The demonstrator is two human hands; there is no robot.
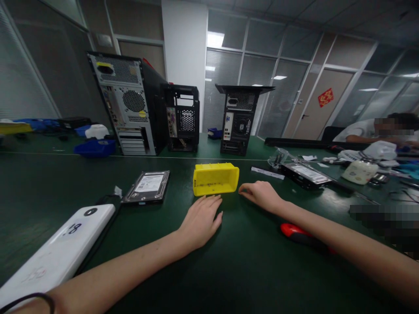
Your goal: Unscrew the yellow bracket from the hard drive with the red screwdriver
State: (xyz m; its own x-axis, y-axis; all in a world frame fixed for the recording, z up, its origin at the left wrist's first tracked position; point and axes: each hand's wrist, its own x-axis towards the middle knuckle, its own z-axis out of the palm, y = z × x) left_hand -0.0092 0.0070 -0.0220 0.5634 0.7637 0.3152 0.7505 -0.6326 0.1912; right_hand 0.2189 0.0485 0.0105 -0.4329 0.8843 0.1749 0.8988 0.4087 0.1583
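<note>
A small yellow plastic bin (pixel 216 178) lies tipped on the green table with its open side toward me. Small dark bits, too tiny to name, show inside it. My left hand (pixel 201 220) rests palm down in front of the bin, fingers stretched toward its lower rim and thumb apart. Just right of the bin, my right hand (pixel 260 195) is low over the table, its fingertips drawn together beside the bin's edge. Whatever the pinch holds, if anything, is hidden. Under my right forearm lies a tool with a red and black handle (pixel 296 232), partly covered.
A hard drive (pixel 147 186) lies left of the bin; another drive (pixel 306 173) is at right. A white power bank-like device (pixel 62 244) with a cable sits at near left. Computer cases (pixel 131 104) stand behind, near a blue bin (pixel 94 148). A person (pixel 356 132) sits far right.
</note>
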